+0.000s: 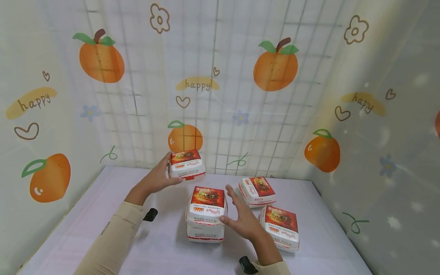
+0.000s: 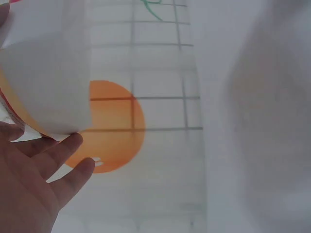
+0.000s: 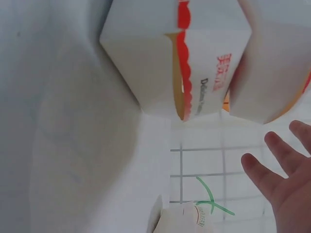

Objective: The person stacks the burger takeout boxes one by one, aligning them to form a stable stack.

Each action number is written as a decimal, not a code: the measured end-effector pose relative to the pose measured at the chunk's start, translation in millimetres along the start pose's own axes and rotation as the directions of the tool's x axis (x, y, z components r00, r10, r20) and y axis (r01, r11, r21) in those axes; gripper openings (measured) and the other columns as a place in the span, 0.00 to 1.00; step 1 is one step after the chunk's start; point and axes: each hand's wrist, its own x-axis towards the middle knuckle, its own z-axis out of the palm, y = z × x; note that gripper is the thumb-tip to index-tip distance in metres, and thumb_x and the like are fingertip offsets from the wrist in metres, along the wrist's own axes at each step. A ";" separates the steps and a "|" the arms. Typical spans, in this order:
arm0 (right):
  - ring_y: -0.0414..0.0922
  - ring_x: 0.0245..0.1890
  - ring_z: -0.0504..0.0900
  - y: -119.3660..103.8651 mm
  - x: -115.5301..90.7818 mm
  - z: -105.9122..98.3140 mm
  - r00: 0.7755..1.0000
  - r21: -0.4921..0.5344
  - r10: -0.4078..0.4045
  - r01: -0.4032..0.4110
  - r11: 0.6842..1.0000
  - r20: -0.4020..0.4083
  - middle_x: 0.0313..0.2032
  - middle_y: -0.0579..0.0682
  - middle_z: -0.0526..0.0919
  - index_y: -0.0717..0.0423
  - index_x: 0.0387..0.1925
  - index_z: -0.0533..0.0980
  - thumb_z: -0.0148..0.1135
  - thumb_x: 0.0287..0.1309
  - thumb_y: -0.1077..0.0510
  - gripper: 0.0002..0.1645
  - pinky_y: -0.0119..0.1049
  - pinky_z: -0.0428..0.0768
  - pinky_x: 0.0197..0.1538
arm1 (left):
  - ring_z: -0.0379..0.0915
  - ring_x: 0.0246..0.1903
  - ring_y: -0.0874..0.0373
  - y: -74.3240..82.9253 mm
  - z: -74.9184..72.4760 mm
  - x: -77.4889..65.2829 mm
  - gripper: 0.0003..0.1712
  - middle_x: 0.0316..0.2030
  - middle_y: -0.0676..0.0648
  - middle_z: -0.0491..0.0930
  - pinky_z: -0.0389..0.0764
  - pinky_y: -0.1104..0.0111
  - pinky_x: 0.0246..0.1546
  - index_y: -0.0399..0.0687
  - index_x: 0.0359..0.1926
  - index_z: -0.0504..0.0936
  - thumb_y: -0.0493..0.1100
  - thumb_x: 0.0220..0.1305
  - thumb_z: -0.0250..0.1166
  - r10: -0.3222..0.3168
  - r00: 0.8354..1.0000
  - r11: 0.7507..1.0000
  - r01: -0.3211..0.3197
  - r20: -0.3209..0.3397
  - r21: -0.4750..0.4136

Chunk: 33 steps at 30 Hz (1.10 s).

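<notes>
In the head view my left hand (image 1: 159,176) grips a white-and-red burger box (image 1: 187,165) raised above the back of the table. Its thumb lies at the front and the fingers at the box's left side; the left wrist view shows the fingers (image 2: 58,155) against the box (image 2: 43,73). Nearer stand two stacked burger boxes, the upper box (image 1: 207,206) squarely on the lower box (image 1: 205,233). My right hand (image 1: 245,219) is just right of this stack with fingers spread, holding nothing. In the right wrist view, the fingers (image 3: 262,172) are apart from the boxes.
Two more burger boxes lie right of my right hand: one farther back (image 1: 258,191) and one nearer (image 1: 280,228). A pale cloth covers the table (image 1: 161,244). Curtains printed with oranges (image 1: 275,70) hang behind and on both sides, with a wire grid behind the rear one.
</notes>
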 end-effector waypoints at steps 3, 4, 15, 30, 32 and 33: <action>0.57 0.66 0.65 0.2 1.2 -1.4 1.000 -0.012 0.001 -0.001 1.000 -0.001 0.73 0.37 0.53 0.24 0.75 0.41 0.63 0.53 0.31 0.56 0.67 0.64 0.59 | 0.59 0.61 0.51 6.4 0.4 -1.5 0.68 0.68 0.49 0.58 0.67 0.46 0.59 0.59 0.77 0.41 0.69 0.45 0.73 -0.001 1.000 1.000 0.001 0.003 0.001; 0.57 0.66 0.65 0.1 1.6 -1.8 1.000 -0.015 -0.002 0.002 1.000 -0.003 0.73 0.37 0.53 0.24 0.75 0.40 0.62 0.53 0.31 0.56 0.67 0.64 0.59 | 0.60 0.61 0.51 9.0 0.8 -2.2 0.68 0.67 0.50 0.58 0.69 0.47 0.58 0.60 0.77 0.41 0.68 0.45 0.73 0.001 1.000 1.000 -0.001 0.006 -0.004; 0.57 0.66 0.64 -3.8 6.6 -10.0 1.000 -0.030 -0.018 0.018 0.999 -0.004 0.73 0.37 0.55 0.23 0.75 0.43 0.62 0.55 0.34 0.53 0.71 0.62 0.57 | 0.59 0.60 0.52 30.1 6.0 -9.4 0.66 0.67 0.52 0.58 0.69 0.46 0.58 0.68 0.76 0.41 0.65 0.45 0.75 0.078 0.997 0.997 -0.078 0.017 -0.021; 0.51 0.72 0.54 -9.0 14.6 -11.8 0.997 -0.007 -0.010 0.009 1.000 -0.080 0.67 0.36 0.66 0.29 0.76 0.39 0.64 0.55 0.33 0.58 0.71 0.55 0.61 | 0.58 0.63 0.53 49.4 17.9 -24.5 0.67 0.71 0.52 0.53 0.66 0.45 0.60 0.69 0.77 0.38 0.67 0.46 0.73 0.141 0.988 0.990 -0.140 0.060 -0.014; 0.51 0.72 0.54 -9.3 15.7 -11.6 0.994 -0.003 -0.005 0.004 1.000 -0.105 0.67 0.37 0.68 0.30 0.76 0.39 0.65 0.55 0.34 0.58 0.71 0.54 0.61 | 0.57 0.63 0.55 49.9 22.0 -24.8 0.67 0.71 0.55 0.54 0.65 0.46 0.61 0.71 0.76 0.38 0.68 0.45 0.73 0.151 0.986 0.988 -0.150 0.068 -0.025; 0.50 0.72 0.54 -9.1 16.3 -11.4 0.994 -0.002 0.000 0.000 1.000 -0.111 0.66 0.38 0.68 0.30 0.76 0.39 0.65 0.55 0.34 0.58 0.71 0.54 0.62 | 0.56 0.64 0.56 50.4 23.8 -25.5 0.67 0.71 0.56 0.53 0.64 0.47 0.61 0.72 0.76 0.38 0.69 0.45 0.73 0.153 0.986 0.988 -0.152 0.072 -0.025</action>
